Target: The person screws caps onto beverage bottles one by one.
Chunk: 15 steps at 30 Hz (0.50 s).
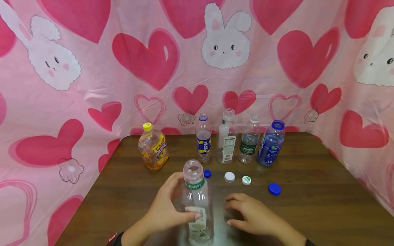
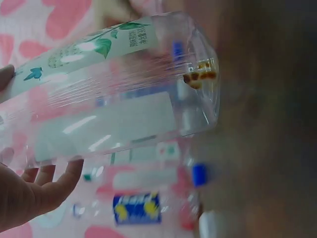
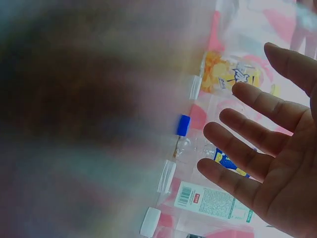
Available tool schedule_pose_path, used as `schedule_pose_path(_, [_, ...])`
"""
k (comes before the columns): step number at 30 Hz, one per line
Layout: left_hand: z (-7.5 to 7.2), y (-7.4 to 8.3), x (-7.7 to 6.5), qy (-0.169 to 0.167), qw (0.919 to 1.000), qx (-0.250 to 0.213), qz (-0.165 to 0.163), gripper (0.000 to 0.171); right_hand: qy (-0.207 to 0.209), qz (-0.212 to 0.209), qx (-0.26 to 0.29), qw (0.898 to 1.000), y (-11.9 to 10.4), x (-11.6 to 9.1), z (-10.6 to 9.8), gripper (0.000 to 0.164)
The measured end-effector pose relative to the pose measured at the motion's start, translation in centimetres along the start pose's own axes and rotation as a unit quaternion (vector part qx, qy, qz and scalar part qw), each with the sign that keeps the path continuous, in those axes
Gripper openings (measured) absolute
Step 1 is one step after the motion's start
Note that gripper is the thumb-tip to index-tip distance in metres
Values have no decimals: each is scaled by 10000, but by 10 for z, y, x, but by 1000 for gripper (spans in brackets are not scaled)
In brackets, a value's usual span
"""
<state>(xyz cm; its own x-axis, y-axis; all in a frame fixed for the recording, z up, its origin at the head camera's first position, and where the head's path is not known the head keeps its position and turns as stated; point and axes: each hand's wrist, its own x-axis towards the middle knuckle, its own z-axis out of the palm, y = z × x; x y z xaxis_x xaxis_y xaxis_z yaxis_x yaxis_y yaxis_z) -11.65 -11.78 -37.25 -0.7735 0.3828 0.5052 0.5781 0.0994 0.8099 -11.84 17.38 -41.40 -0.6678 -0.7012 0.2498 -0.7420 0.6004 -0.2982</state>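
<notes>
My left hand [image 1: 166,208] grips a clear, uncapped plastic bottle [image 1: 198,201] around its side. The bottle has a green neck band and a pale leaf-printed label; it stands nearly upright at the front of the table. In the left wrist view, brown spots mark the bottle [image 2: 114,94] near its base, and the fingers [image 2: 57,191] curl along it. Whether the base touches the table is unclear. To the right of the bottle, my right hand [image 1: 252,213] holds nothing. Its fingers [image 3: 242,153] are spread and relaxed in the right wrist view.
Behind stand a yellow-capped bottle [image 1: 154,147], a Pepsi bottle [image 1: 204,141], a clear labelled bottle [image 1: 227,136], a green-labelled bottle [image 1: 249,141] and a blue bottle [image 1: 271,145]. Loose caps lie in front: small blue [image 1: 207,173], white [image 1: 229,177], white-green [image 1: 246,180], large blue [image 1: 274,189].
</notes>
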Motion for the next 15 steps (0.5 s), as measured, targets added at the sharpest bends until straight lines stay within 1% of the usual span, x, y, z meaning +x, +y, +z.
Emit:
schedule_pose_path(3, [11,3,-13,-408,9990,-86,187,82,36,29,-51,10000,1,4,-1,28])
schedule_pose_path(6, [16,6,-19,-639,9977,-115,177,81,65,17,-79,9999,1,7,-1,29])
schedule_pose_path(10, [21,6,-22,-716,9968,-95,336,84,76,-23,-65,9999,2,10,-2,29])
schedule_pose_path(12, [23,6,-22,-713,9962,-41,502,85,23,-16,-33,10000,3,14,-3,28])
schedule_pose_path(15, [24,6,-22,-670,9948,40,765,87,-111,21,42,9999,6,29,-7,28])
